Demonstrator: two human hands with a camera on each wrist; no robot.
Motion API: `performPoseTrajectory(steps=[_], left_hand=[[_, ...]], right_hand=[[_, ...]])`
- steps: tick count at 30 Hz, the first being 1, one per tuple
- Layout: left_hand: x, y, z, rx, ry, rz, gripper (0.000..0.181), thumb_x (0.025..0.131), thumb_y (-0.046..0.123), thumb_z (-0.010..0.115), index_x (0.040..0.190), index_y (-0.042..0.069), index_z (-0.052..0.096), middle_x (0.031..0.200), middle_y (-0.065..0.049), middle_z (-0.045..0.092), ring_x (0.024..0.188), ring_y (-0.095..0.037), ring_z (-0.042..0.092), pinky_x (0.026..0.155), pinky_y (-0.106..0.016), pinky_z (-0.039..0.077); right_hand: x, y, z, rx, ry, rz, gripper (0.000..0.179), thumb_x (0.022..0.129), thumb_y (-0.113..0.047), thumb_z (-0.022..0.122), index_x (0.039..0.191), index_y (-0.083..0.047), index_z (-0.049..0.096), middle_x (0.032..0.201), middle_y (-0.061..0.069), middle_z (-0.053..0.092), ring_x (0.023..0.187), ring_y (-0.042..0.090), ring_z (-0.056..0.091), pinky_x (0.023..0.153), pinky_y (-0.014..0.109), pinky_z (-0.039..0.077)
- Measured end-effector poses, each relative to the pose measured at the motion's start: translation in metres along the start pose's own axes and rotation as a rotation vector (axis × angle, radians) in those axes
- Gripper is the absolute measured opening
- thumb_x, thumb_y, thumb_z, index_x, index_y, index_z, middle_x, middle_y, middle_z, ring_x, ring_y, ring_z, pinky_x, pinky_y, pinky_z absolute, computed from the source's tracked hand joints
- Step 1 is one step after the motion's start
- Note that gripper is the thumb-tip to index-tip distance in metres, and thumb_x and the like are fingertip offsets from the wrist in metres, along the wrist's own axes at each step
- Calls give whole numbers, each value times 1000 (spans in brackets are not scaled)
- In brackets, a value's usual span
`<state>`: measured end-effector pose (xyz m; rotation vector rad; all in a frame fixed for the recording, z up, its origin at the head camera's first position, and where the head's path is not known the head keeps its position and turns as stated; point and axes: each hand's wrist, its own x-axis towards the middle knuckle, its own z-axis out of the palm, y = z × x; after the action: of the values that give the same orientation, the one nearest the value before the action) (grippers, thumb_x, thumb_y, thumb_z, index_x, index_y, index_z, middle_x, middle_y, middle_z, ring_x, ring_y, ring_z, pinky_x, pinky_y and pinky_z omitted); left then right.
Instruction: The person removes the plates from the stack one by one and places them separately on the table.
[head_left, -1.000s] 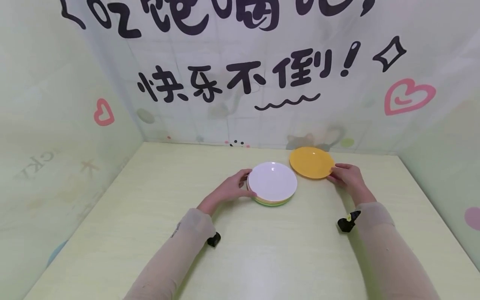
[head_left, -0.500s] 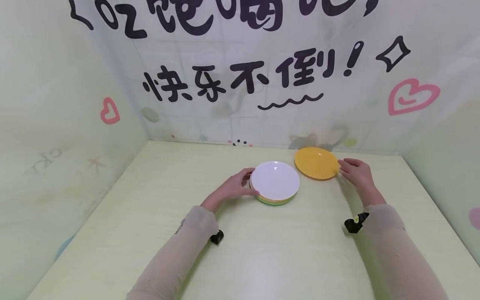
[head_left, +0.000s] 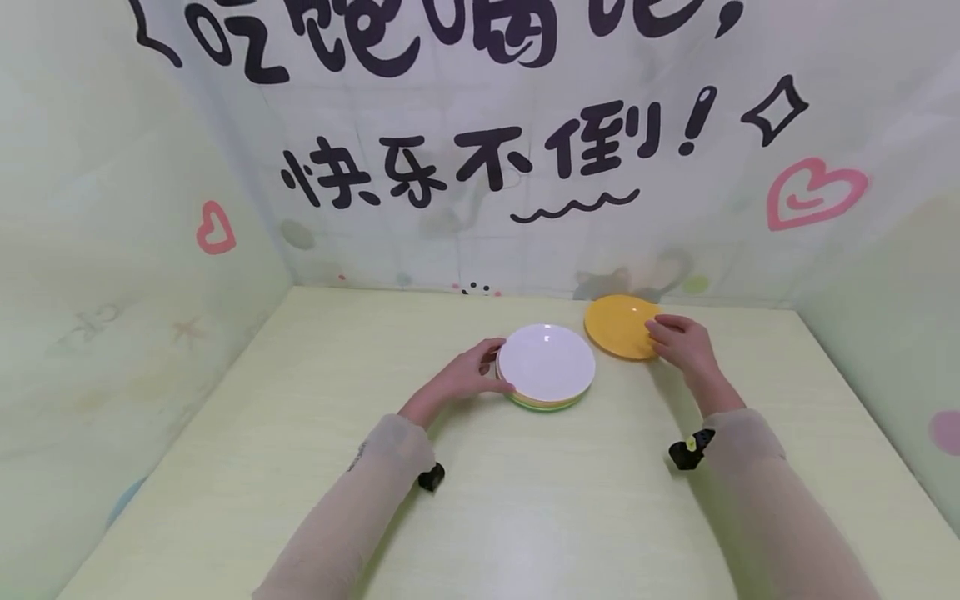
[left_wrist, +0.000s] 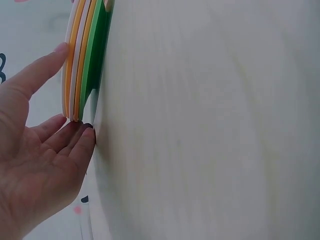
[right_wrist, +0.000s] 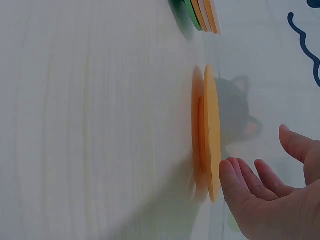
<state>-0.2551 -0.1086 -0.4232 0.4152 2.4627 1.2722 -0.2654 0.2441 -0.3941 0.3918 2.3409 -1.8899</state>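
A stack of several plates (head_left: 546,363) stands on the table, a white one on top and orange, white and green rims below. My left hand (head_left: 467,372) holds the stack's left side; in the left wrist view, the thumb (left_wrist: 47,62) touches the rim and the other fingers curve around its edge. Behind and to the right lies a single orange plate (head_left: 621,327). Over its right rim is my right hand (head_left: 686,346), fingers loosely bent and holding nothing. The right wrist view shows the fingertips (right_wrist: 227,167) beside the rim of the orange plate (right_wrist: 214,135).
The pale wooden table (head_left: 487,500) meets a printed back wall (head_left: 390,250) just behind the orange plate. Side panels (head_left: 112,333) bound the table on the left and right. Both wrists carry small black devices (head_left: 431,477) below the sleeves.
My right hand has let go of the orange plate's right rim, drawn away to the right, then come back left over that rim. The left hand stays at the stack.
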Motion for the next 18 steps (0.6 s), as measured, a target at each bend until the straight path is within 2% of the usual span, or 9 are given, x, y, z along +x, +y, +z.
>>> performPoseTrajectory(steps=[8,12,16,18], left_hand=[[1,-1,1,0,3,10,86,84,23,81,154,8,33,159,-11,38,147,-27,39,122,-36,38],[0,1,0,-8,2,6,86,83,23,82,154,8,33,160,-10,38,148,-26,38,122,-36,37],[0,1,0,-4,-5,2,87,84,23,81,154,8,33,160,-11,37,148,-27,38,122,-36,37],[-1,1,-1,-2,-6,-1,87,84,24,81,154,8,33,160,-11,38,148,-27,38,122,-37,37]], right_hand=[[0,4,22,-49,-47,-5,61,98,-31,62,147,1,43,127,4,58,90,-6,61,93,16,57],[-3,4,34,-53,-99,-26,60,98,-27,64,146,3,44,122,4,62,90,-3,64,94,20,58],[-8,4,46,-89,-167,-74,54,98,-20,63,142,8,46,124,16,65,87,0,67,90,22,60],[-9,3,53,-140,-199,-94,52,98,-19,63,140,9,49,126,22,63,86,3,67,87,24,62]])
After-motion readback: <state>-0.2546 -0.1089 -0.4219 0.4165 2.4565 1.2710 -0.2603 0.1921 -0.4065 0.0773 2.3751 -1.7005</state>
